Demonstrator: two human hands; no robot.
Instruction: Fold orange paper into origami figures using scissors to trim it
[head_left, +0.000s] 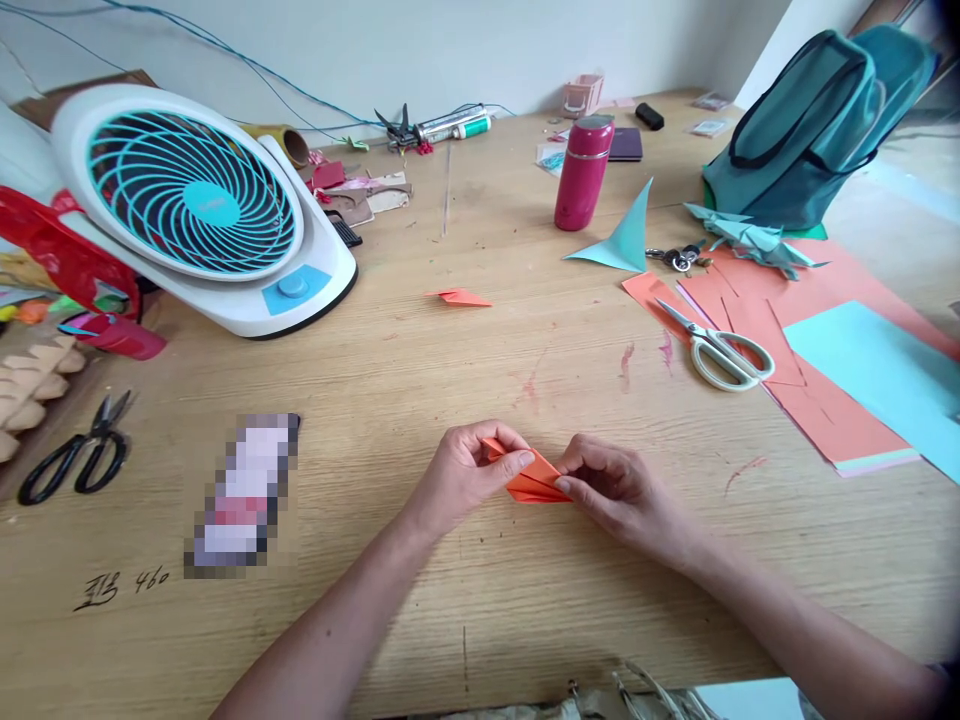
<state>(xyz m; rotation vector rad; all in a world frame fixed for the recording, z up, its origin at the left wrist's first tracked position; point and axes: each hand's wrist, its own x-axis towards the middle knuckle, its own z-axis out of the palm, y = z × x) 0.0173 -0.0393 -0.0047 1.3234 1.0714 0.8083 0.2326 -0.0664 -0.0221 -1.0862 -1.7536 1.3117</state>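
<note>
A small folded piece of orange paper (531,478) lies low on the wooden table (420,400) near its front middle. My left hand (469,472) pinches its left end, thumb and fingers closed on the fold. My right hand (619,490) holds its right end, fingers curled and pressed on the paper. Both forearms reach in from the bottom edge.
White-handled scissors (720,350) lie on orange paper sheets (795,340) and a light blue sheet (885,375) at right. A folded teal paper shape (626,240), pink bottle (583,172), teal backpack (814,120), desk fan (199,205), black scissors (75,460), another small orange fold (461,297).
</note>
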